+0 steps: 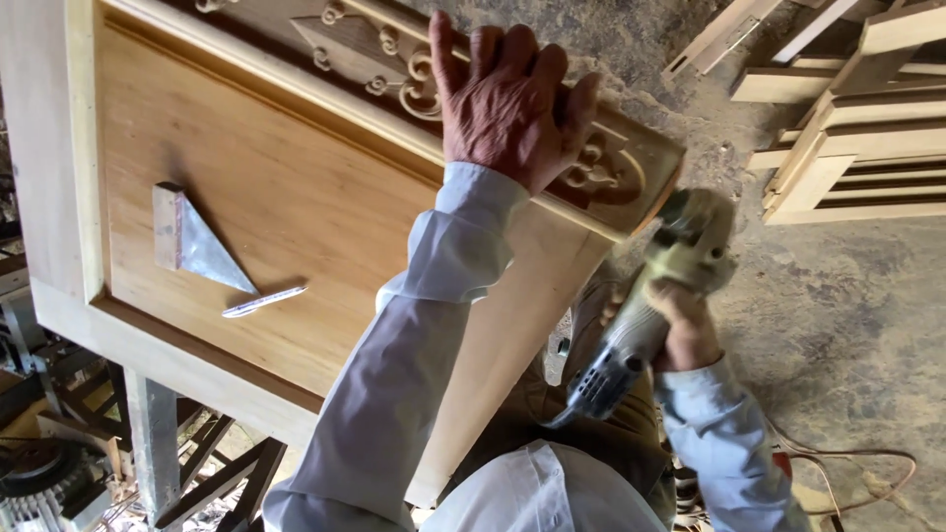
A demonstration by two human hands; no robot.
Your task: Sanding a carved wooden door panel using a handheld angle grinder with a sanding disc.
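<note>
Left hand (507,99) flat, fingers spread on carved panel (414,74); right hand (685,330) clenched around angle grinder (660,296) at its right corner — edge sanding apparently underway, unfinished.

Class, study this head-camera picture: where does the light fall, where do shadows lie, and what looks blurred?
Head view: soft daylight falls evenly on the wooden panel; the metal triangle casts a faint shadow; the left hand is sharp; the right hand and sander look slightly soft; no glare.

A wooden door panel (296,207) carries a triangular square (192,244) and pen (264,300).
</note>
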